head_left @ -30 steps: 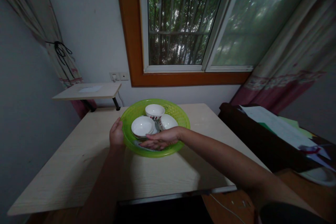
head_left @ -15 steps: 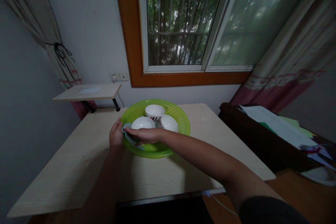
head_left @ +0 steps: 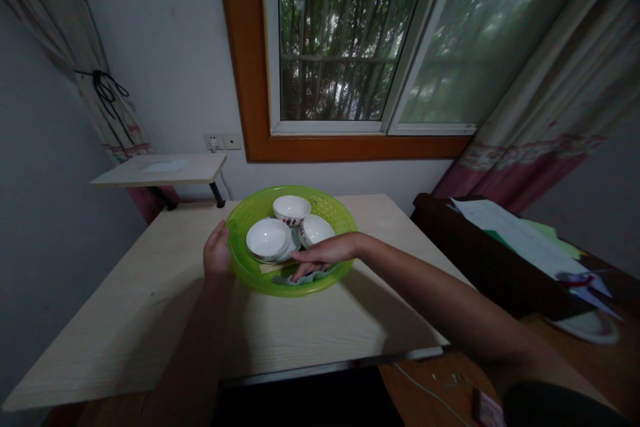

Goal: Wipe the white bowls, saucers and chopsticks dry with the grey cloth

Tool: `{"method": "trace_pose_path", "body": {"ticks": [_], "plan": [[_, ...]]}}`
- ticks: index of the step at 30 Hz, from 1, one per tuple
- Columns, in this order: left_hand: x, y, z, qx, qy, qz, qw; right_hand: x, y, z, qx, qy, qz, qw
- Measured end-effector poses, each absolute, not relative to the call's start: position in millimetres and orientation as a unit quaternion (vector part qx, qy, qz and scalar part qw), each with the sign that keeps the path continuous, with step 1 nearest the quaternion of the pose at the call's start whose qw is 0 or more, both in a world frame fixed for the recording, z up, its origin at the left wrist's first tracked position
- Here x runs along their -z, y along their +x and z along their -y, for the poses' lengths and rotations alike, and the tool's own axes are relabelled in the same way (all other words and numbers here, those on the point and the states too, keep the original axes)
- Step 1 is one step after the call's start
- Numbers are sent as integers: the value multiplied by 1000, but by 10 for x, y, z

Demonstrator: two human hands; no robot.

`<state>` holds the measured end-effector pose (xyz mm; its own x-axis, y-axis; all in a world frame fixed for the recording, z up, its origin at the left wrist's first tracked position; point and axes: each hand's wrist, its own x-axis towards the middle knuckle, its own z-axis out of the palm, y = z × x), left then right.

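A round green plastic basket (head_left: 250, 270) stands on a pale wooden table (head_left: 150, 307). Three white bowls lie in it: one at the front left (head_left: 269, 238), one at the back (head_left: 291, 209) and one at the right (head_left: 317, 229). My left hand (head_left: 217, 255) grips the basket's left rim. My right hand (head_left: 323, 256) reaches into the basket's front right, fingers pressed down on a greyish cloth (head_left: 305, 276) that lies on the basket's floor. A thin stick-like piece shows beside the cloth.
A small side shelf (head_left: 160, 169) sticks out from the wall at the left. A dark cabinet with papers (head_left: 520, 240) stands at the right. A window (head_left: 350, 40) and curtains are behind the table. A wall socket (head_left: 223, 141) sits below the window frame.
My right hand has swept with the cloth from the basket's left front edge to its front right. My left hand has stayed on the rim.
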<state>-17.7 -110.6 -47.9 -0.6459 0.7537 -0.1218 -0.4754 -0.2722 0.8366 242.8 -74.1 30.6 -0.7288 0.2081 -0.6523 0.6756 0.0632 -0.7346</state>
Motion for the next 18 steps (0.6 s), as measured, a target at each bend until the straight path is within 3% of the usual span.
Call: {"method": "trace_pose_path", "body": {"ticks": [8, 13, 18], "plan": [[441, -160, 1123, -769, 153, -489, 382, -338, 2237, 866, 627, 297, -697, 180], [439, -173, 1102, -762, 155, -500, 382, -104, 1754, 1029, 702, 247, -667, 18], [420, -190, 1097, -757, 160, -517, 367, -25, 1327, 1014, 730, 272, -626, -6]]}}
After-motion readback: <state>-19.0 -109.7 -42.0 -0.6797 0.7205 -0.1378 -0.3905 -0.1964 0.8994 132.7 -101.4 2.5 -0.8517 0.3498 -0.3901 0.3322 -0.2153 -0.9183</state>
